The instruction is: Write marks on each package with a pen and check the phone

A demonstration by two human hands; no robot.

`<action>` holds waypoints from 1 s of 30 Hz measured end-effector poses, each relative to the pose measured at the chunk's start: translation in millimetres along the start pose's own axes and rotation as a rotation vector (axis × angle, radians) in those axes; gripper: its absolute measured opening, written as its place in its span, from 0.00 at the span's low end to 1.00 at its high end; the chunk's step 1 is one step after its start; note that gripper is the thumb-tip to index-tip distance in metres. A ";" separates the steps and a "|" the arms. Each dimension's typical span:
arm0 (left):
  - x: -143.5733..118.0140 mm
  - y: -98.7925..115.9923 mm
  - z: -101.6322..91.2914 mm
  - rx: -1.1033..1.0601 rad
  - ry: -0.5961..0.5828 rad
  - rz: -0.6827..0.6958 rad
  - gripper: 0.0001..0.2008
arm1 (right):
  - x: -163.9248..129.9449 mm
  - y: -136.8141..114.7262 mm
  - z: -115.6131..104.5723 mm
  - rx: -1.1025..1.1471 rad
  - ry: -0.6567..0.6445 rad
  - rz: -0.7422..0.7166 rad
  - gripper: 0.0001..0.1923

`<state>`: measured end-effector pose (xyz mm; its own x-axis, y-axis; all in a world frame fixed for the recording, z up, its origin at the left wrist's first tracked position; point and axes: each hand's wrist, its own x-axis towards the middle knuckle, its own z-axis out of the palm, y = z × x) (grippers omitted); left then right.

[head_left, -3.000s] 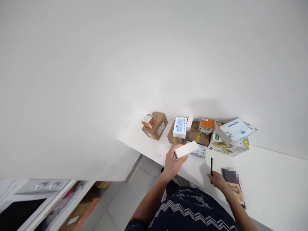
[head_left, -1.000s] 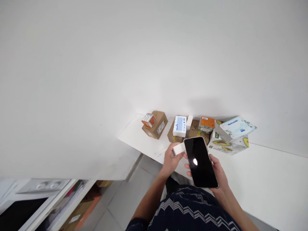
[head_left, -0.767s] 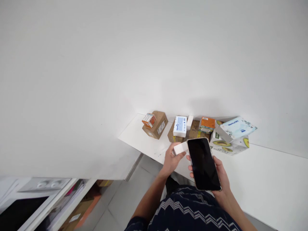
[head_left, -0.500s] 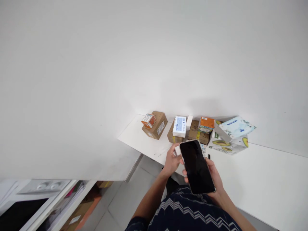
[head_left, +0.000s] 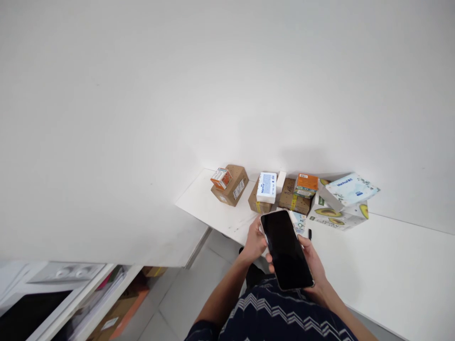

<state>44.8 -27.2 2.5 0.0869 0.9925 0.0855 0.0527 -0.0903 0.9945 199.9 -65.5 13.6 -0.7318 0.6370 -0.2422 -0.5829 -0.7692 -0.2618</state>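
My right hand is closed around a black-screened smartphone in a clear case, its fingertips curling over the left edge. My left hand is at the upper left of the phone, fingers bent; their tips and whatever they hold are hidden behind it. Partly covered by the phone, a white box with a floral print shows just beyond it. A small black object lies to the right of that box on the white table.
Along the wall stand cardboard boxes topped with small orange boxes and a white Manhua pack. At right, a blue-and-white Manhua pack leans on an avocado-print box. A shelf unit is at lower left.
The phone has shifted slightly left and down with my right hand, uncovering more of the floral box. My left hand's fingers have gone further behind the phone.
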 end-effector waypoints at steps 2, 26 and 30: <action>0.6 -2.6 -0.8 -0.057 -0.061 0.043 0.46 | 0.3 1.0 -2.5 0.008 0.004 0.000 0.31; -1.3 -12.4 -10.7 0.176 0.136 -0.040 0.17 | -7.2 -6.8 -28.7 -0.015 0.327 -0.238 0.27; -2.2 -19.1 -23.9 0.212 0.202 -0.070 0.18 | -19.3 -13.3 -69.6 -0.143 0.548 -0.425 0.29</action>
<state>19.8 -25.7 -15.2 -0.1227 0.9912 0.0488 0.2605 -0.0153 0.9654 246.3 -64.0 -43.3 -0.1457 0.8433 -0.5173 -0.6993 -0.4576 -0.5491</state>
